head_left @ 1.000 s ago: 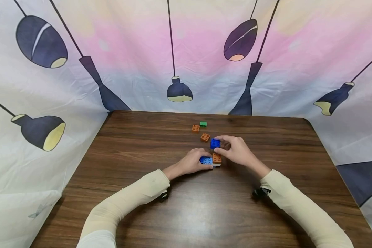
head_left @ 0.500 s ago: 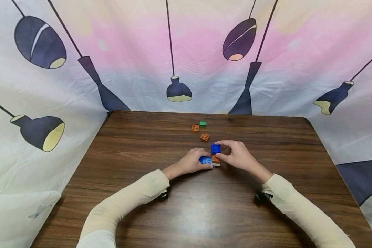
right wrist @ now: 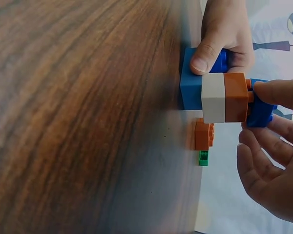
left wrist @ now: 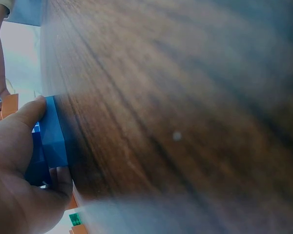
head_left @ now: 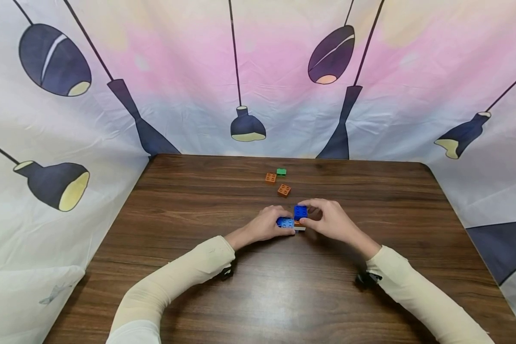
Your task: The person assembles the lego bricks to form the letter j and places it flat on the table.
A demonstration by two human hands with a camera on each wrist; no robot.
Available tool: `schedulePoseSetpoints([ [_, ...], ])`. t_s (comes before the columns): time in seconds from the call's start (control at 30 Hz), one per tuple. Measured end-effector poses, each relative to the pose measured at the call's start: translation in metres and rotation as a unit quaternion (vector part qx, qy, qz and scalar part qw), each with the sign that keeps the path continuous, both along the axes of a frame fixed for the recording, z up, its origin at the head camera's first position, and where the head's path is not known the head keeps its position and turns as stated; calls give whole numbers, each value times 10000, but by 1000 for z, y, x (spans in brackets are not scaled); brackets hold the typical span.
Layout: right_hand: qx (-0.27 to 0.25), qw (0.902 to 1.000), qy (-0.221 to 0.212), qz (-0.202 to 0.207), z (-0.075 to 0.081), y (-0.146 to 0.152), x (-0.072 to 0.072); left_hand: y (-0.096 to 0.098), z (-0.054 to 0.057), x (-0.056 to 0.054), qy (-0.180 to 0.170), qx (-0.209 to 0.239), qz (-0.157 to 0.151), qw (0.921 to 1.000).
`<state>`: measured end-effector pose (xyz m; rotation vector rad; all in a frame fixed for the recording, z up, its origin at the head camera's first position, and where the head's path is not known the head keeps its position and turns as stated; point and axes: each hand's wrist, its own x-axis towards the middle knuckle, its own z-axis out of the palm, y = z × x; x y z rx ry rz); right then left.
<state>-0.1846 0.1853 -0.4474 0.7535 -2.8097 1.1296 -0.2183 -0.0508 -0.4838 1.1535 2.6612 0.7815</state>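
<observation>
A light blue brick (right wrist: 189,90) lies on the table, bearing a white brick (right wrist: 213,97) with an orange brick (right wrist: 235,100) stacked on that. My left hand (head_left: 266,223) grips the light blue base from the left, its thumb on the near side. Beside the stack, another dark blue brick (left wrist: 37,163) sits on the base, partly covered by this hand. Between thumb and fingers, my right hand (head_left: 332,220) pinches a dark blue brick (head_left: 300,212) at the top of the orange one. Orange studs show between these two, and the dark blue brick looks slightly tilted.
Farther back on the wooden table (head_left: 198,191) lie two loose orange bricks (head_left: 284,190) and a small green brick (head_left: 281,172). A printed cloth (head_left: 198,95) hangs behind the far edge and along the sides.
My right hand has brought the dark blue brick toward me, from behind the stack to over the orange brick, covering most of it. The left hand keeps its grip in the same place.
</observation>
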Motion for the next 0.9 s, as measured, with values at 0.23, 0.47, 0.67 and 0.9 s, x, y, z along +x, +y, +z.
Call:
schedulePoseSetpoints([
  [0.23, 10, 10000, -1, 41, -1, 2, 1, 0, 1, 0, -9, 9, 14, 10000],
  [0.47, 7, 10000, -42, 59, -1, 3, 3, 1, 0, 0, -35, -35, 38, 10000],
  [0.67, 86, 9999, -20, 81, 1, 3, 3, 0, 0, 0, -73, -45, 69, 9999],
  [0.9, 172, 9998, -69, 75, 4, 2, 3, -1, 1, 1, -80, -59, 80, 9999],
])
